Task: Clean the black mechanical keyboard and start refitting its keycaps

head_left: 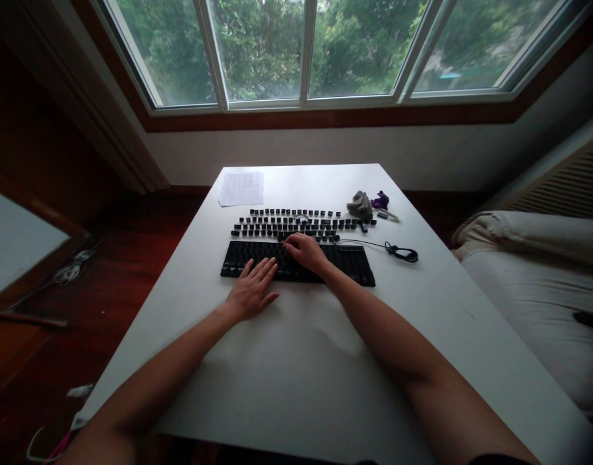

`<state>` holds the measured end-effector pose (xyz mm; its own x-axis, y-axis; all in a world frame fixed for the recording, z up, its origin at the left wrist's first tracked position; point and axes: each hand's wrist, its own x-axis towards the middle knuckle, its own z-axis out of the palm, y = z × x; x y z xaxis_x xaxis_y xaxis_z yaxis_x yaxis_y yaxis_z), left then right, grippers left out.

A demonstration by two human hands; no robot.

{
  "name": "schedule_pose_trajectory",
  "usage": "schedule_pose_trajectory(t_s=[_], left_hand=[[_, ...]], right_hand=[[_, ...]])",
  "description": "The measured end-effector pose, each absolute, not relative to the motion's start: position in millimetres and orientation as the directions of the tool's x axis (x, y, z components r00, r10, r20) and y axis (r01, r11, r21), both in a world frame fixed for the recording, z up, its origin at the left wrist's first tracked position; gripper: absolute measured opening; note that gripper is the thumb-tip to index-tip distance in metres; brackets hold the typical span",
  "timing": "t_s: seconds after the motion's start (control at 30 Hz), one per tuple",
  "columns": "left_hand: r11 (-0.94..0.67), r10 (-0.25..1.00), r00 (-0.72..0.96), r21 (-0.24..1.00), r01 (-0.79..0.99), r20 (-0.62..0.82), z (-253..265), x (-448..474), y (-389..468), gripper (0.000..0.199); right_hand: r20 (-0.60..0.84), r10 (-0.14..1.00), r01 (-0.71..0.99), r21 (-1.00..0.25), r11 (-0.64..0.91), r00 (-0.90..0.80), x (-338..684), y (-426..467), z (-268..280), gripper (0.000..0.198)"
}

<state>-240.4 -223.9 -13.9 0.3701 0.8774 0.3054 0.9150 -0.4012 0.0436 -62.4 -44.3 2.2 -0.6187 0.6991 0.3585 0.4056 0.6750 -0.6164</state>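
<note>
A black keyboard point(352, 261) lies across the middle of the white table point(296, 361). My left hand point(250, 290) rests flat with fingers stretched over the keyboard's front left part, its thumb on the table side. Above the keyboard's centre my right hand point(306, 250) is closed, its fingertips pinched together near the upper rows; what they hold, if anything, is too small to make out. Just behind the keyboard, loose black keycaps point(277, 227) are laid out in several rows. A black cable point(402, 252) runs from the keyboard and lies coiled at the right.
At the table's far left is a printed sheet of paper point(241, 188). A crumpled grey cloth point(360, 205), a purple cloth point(380, 199) and thin tools point(388, 216) sit at the far right. Beyond the table's right edge stands a pale cushioned seat point(524, 290); a window is ahead.
</note>
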Motion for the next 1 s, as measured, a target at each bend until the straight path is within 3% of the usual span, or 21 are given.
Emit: schedule_pose_trajectory(t_s=[0.27, 0.57, 0.83, 1.0], left_hand=[[-0.362, 0.908, 0.335, 0.068, 0.930, 0.252, -12.5, -239.8, -227.1, 0.074], [-0.364, 0.907, 0.323, 0.118, 0.924, 0.271, -10.3, -243.5, -231.1, 0.067], [-0.327, 0.909, 0.261, 0.166, 0.930, 0.326, -6.6, -244.3, -233.5, 0.057], [-0.322, 0.908, 0.250, 0.178, 0.930, 0.335, -7.1, -243.6, -233.5, 0.057]], right_hand=[[0.347, 0.706, 0.476, -0.550, 0.686, -0.618, -67.2, -41.5, 1.8, 0.016], [0.347, 0.637, 0.600, -0.221, 0.768, -0.688, -84.7, -21.3, 11.6, 0.014], [0.228, 0.471, 0.486, 0.011, 0.874, -0.852, -104.8, 4.6, 19.8, 0.027], [0.170, 0.384, 0.394, 0.027, 0.919, -0.907, -110.4, 11.7, 22.6, 0.020]])
